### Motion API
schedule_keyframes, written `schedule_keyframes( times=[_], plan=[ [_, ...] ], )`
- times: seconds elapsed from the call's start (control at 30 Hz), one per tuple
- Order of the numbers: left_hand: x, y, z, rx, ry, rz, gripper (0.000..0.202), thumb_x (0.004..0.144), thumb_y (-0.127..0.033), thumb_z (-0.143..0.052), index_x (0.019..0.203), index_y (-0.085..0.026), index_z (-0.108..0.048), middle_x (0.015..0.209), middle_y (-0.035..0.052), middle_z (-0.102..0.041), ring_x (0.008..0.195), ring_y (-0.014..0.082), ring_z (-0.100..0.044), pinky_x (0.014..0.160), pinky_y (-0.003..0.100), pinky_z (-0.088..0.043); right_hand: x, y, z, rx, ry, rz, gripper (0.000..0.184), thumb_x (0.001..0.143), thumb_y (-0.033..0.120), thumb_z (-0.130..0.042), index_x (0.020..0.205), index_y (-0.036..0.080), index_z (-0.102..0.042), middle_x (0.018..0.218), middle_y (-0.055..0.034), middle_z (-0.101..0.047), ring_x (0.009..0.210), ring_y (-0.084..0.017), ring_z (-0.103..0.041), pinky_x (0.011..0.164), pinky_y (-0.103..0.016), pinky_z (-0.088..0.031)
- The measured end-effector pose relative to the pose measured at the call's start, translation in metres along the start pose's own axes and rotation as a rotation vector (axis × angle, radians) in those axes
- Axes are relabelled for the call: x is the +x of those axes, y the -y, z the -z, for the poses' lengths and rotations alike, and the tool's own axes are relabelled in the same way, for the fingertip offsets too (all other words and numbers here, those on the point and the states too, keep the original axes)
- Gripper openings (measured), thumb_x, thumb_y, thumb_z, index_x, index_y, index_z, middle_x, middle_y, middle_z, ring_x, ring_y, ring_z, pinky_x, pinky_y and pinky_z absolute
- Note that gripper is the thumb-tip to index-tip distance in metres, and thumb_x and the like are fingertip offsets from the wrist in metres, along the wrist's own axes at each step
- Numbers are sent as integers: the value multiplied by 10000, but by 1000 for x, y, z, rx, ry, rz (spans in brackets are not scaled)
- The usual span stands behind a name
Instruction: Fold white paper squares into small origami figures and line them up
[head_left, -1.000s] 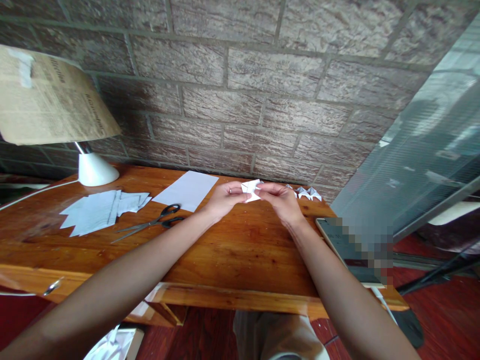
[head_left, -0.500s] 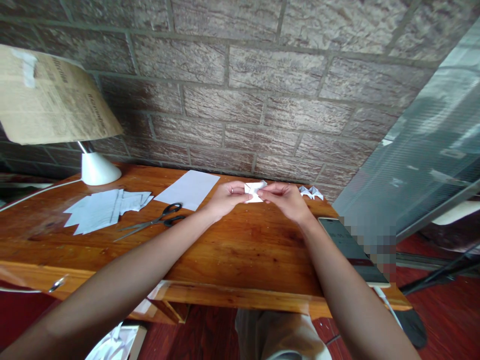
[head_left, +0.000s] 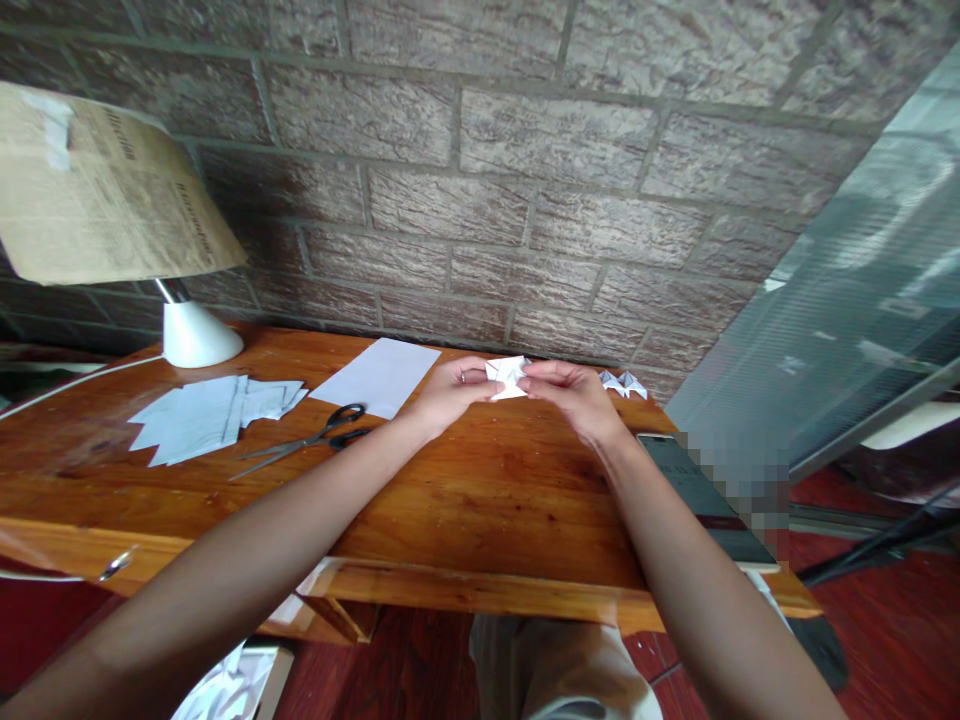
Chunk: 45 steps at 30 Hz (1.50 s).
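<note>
Folded white paper [head_left: 505,376], one: being held near the back edge of the tabletop [head_left: 480,510]; left hand [head_left: 448,394] pinching its left side, right hand [head_left: 574,394] pinching its right. Folded pieces [head_left: 624,384]: resting by the back right corner. White sheet [head_left: 376,376]: lying toward the back edge. Dark-screened device [head_left: 697,492]: lying along the right edge.

Across our desk [head_left: 487,510]
Lamp [head_left: 127,200] far left, scissors [head_left: 306,441] nearer, folded piece [head_left: 505,374] between our left hand [head_left: 444,396] and right hand [head_left: 577,398], device [head_left: 697,495] near right.
</note>
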<state>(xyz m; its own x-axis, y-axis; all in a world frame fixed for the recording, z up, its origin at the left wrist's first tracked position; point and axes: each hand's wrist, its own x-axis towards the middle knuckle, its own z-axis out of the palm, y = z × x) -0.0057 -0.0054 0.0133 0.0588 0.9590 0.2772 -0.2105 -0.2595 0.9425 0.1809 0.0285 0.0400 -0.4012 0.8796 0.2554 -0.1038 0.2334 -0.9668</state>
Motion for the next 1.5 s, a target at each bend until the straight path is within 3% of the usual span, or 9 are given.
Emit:
schedule_keyframes(
  times=[0.4, 0.73, 0.9, 1.13, 1.27, 1.5],
  plan=[
    [2, 6, 1, 21, 16, 0, 320, 599, -301, -817, 840, -138, -683, 781, 42, -712, 707, 145, -615, 724, 303, -455, 1, -5, 0, -53, -83, 34, 212, 563, 334, -837, 729, 218, -776, 760, -26, -741, 689, -158, -623, 719, -324, -493],
    [2, 9, 1, -39, 36, 17, 354, 582, -260, -828, 885, -135, -695, 805, 46, -720, 732, 145, -623, 768, 316, -450, 2, -6, -1, -3, -97, 37, 168, 550, 271, -840, 696, 229, -767, 740, 0, -736, 675, -130, -613, 754, -311, -471],
    [1, 7, -1, -64, 16, 36, 348, 584, -252, -823, 885, -136, -693, 809, 42, -718, 738, 143, -624, 740, 300, -448, 1, -5, -1, -14, -58, 16, 218, 564, 295, -839, 754, 216, -768, 804, -15, -746, 693, -138, -621, 734, -309, -471],
    [0, 1, -3, 26, -23, 9, 298, 588, -263, -815, 824, -145, -676, 723, 18, -705, 689, 146, -620, 721, 299, -455, 0, -5, -5, 73, -99, -46, 347, 527, 288, -853, 837, 202, -721, 791, -11, -739, 684, -133, -633, 685, -277, -480],
    [0, 0, -4, 68, -57, -33, 298, 588, -272, -813, 820, -156, -667, 767, 21, -722, 729, 167, -645, 742, 307, -466, 0, -4, -6, 104, -134, -63, 445, 508, 286, -858, 904, 208, -671, 804, -12, -738, 695, -134, -645, 662, -260, -487],
    [-1, 0, -5, 75, -94, -70, 331, 577, -285, -825, 834, -152, -664, 803, 36, -733, 752, 182, -661, 770, 329, -482, 1, -3, -9, 147, -142, -97, 420, 497, 247, -859, 876, 186, -690, 785, -12, -737, 688, -118, -630, 658, -243, -463]
  ],
)
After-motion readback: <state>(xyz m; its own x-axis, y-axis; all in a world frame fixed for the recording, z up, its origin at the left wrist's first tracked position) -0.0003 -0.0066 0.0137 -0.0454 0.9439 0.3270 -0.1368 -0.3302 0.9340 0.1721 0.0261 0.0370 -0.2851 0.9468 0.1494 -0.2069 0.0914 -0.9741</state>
